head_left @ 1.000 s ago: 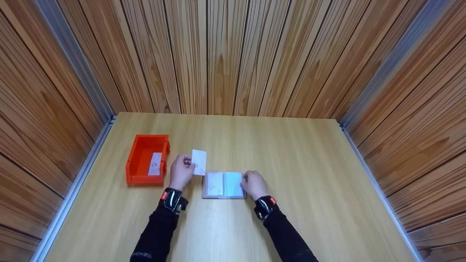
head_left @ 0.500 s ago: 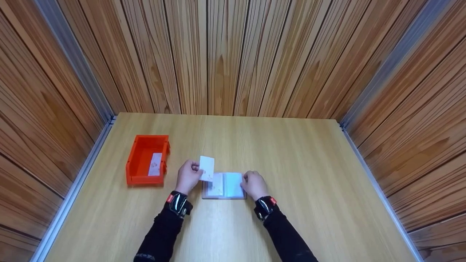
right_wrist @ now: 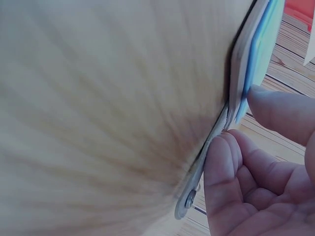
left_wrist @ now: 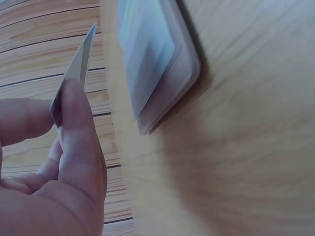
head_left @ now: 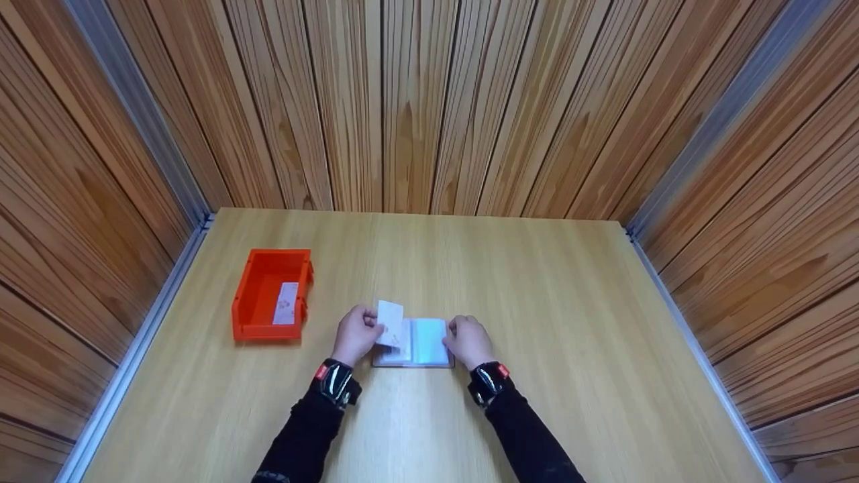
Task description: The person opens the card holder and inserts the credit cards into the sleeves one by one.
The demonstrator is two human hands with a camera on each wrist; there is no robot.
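My left hand [head_left: 356,334] pinches a white card [head_left: 390,323] between thumb and fingers. The card is tilted above the left page of an open card holder [head_left: 429,342] with clear sleeves, which lies on the table. From the left wrist, the card [left_wrist: 74,73] appears nearly edge-on, apart from the holder [left_wrist: 152,54]. At the holder's right edge, my right hand [head_left: 472,342] grips it, the thumb against the bluish sleeves. Close to the curled fingers in the right wrist view, a strap with a metal snap [right_wrist: 189,198] sticks out from the holder.
An orange-red open-fronted bin [head_left: 267,331] stands on the table [head_left: 537,288] to the left, with a whitish printed card or cards [head_left: 286,303] inside. Wood-plank walls [head_left: 416,107] and metal rails [head_left: 144,339] bound the table.
My left hand has carried the card rightward and toward me, from beside the holder to over its left page. The right hand has kept its grip, and the holder has stayed in place.
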